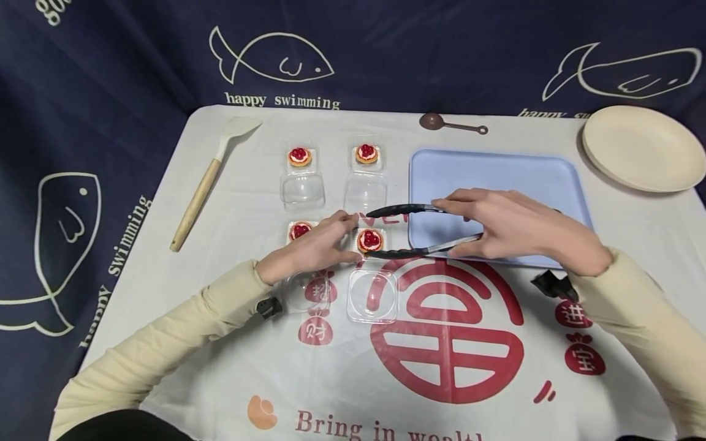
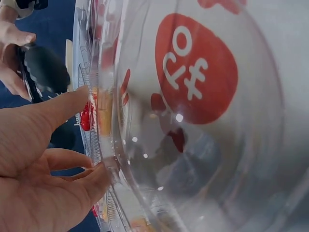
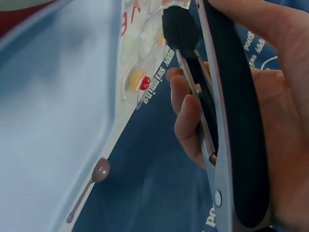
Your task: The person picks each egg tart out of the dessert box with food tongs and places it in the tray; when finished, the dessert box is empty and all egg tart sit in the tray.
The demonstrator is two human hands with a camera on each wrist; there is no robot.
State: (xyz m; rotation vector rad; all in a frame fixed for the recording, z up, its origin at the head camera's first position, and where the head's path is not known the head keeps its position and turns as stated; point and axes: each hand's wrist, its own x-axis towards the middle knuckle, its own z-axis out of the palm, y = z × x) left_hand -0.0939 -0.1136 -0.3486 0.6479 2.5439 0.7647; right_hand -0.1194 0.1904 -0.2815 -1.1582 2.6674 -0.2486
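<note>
My right hand grips a pair of black-tipped tongs from the right, with their arms spread apart. The tong tips lie on the far and near sides of a red-topped tart in a clear plastic box; whether they touch it cannot be told. From the left, my left hand holds this box by its edge, thumb and fingers spread apart, as the left wrist view shows near the tart. The box's open lid lies toward me. Under my left hand, another boxed tart is partly hidden.
Two more boxed tarts stand farther back, lids open toward me. A blue tray lies beneath my right hand. A white spatula is at left, a brown measuring spoon at the back, and cream plates at back right.
</note>
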